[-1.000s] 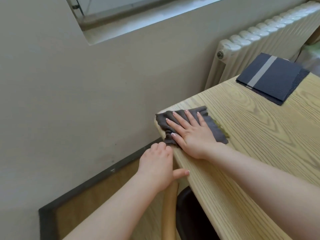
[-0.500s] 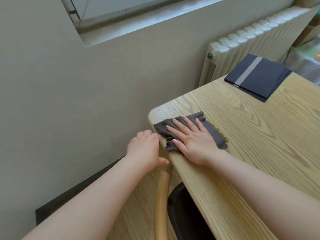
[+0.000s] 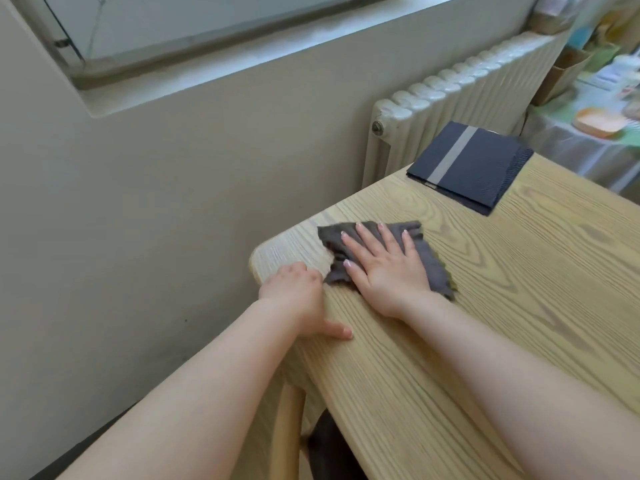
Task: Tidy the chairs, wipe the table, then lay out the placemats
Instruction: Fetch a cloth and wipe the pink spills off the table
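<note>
Step in hand: wiping. Grey cloth [image 3: 437, 270] lies at the desk [image 3: 519, 306] near-left corner, pressed under the flat, spread right hand [image 3: 384, 268]. Left hand [image 3: 294, 296] at corner edge, fingers curled; grip cannot be told. Placemats [image 3: 467, 168] folded at far-left edge. Next probably calls for sweeping the cloth across the unwiped top.

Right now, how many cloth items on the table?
2. Grey rag under the right hand near the corner; folded blue placemat at the far edge by the radiator, possibly several stacked.

chair [image 3: 289, 427] mostly hidden, far clutter [image 3: 602, 81] blurred
</note>
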